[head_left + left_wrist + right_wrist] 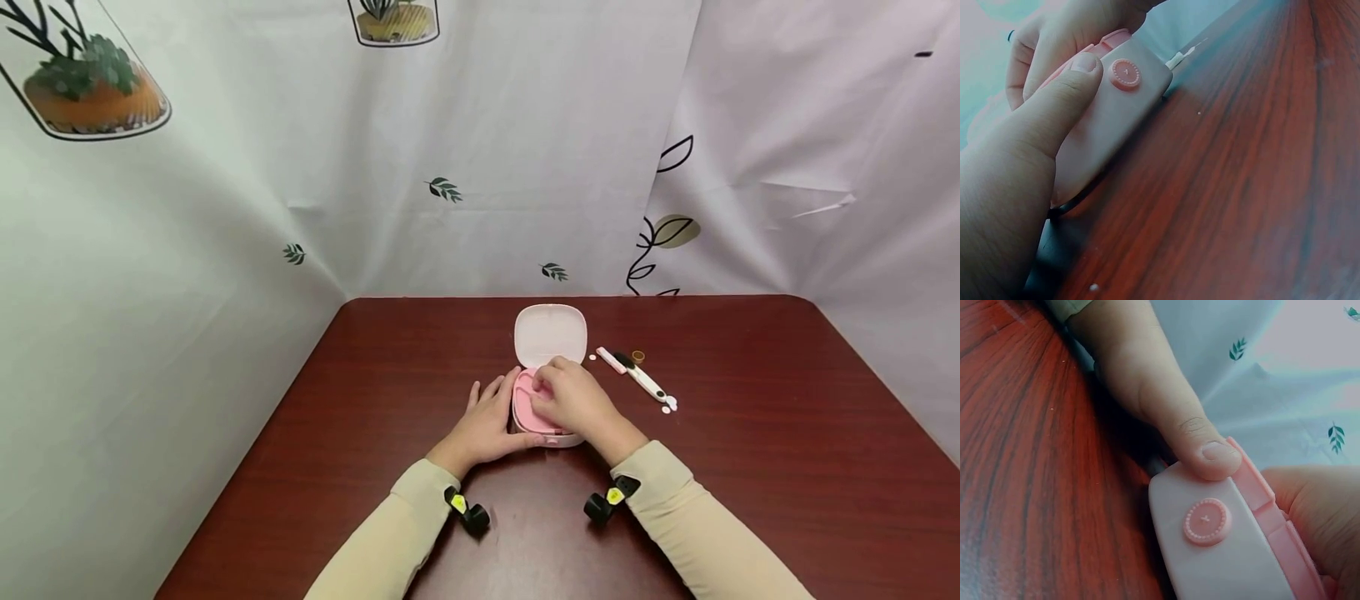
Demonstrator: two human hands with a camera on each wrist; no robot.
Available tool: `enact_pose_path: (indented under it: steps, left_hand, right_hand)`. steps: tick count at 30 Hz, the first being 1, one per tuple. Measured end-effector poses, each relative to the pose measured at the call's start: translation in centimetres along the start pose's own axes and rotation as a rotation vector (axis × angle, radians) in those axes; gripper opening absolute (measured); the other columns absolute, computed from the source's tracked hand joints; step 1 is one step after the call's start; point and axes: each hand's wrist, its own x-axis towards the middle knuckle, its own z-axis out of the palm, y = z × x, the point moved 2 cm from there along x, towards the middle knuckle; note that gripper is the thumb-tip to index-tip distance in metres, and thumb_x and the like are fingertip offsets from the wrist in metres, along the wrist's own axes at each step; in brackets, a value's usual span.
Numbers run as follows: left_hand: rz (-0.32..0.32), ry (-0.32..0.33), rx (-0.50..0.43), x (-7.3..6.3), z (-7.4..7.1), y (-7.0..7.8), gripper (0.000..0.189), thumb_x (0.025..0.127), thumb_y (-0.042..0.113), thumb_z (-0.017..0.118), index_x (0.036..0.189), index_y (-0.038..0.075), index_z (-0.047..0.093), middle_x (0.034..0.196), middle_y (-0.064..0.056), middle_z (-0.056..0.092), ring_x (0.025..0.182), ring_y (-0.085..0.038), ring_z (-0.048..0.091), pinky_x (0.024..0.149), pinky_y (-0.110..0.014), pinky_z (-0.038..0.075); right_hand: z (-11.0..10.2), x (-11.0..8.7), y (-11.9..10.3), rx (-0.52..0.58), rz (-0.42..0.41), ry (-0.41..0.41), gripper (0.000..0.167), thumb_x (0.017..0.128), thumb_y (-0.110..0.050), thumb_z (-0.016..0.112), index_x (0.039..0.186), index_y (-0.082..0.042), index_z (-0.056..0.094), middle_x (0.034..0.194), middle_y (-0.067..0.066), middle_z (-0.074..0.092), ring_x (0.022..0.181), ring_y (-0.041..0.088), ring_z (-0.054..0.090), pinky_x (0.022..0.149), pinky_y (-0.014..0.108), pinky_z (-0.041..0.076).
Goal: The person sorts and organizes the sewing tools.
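A small white case [564, 442] with a pink inner tray [531, 414] stands on the table, its white lid [551, 333] tipped back. A pink, button-shaped clasp [1207, 521] sits on its front wall. My left hand [483, 425] holds the case at its near left corner, the thumb on the front edge and the fingers along the left side. Over the tray is my right hand [573, 400], fingers bent down into it. Those fingertips are hidden in the left wrist view, and whether they pinch anything cannot be made out.
Right of the case lie a short pink-and-white stick [611, 360], a slim white tool with a black end [645, 382], a gold-coloured ring [638, 357] and several small white discs [666, 409]. The brown table [360, 383] meets a printed cloth [480, 150] behind.
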Motion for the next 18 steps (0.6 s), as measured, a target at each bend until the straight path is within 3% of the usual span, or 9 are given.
enact_pose_path:
  steps: [11, 18]
  left_hand:
    - [-0.029, -0.035, 0.030, 0.02, -0.08, 0.16, 0.112, 0.082, 0.073, 0.064, 0.163, 0.015, 0.013, 0.165, -0.002, 0.029, 0.151, -0.027, 0.024, 0.120, -0.062, 0.005]
    - [-0.013, -0.023, 0.027, 0.04, -0.12, 0.14, 0.112, 0.083, 0.071, 0.065, 0.163, 0.012, 0.014, 0.165, -0.004, 0.029, 0.150, -0.028, 0.026, 0.119, -0.064, 0.007]
  right_hand:
    - [-0.17, -0.06, 0.15, -0.030, -0.005, -0.028, 0.010, 0.078, -0.019, 0.075, 0.084, -0.014, 0.069, 0.085, 0.003, 0.058, 0.077, 0.024, 0.057, 0.074, 0.041, 0.050]
    - [-0.14, -0.06, 0.19, -0.002, 0.008, -0.024, 0.010, 0.077, -0.019, 0.075, 0.084, -0.015, 0.069, 0.086, 0.002, 0.058, 0.076, 0.022, 0.058, 0.073, 0.040, 0.050]
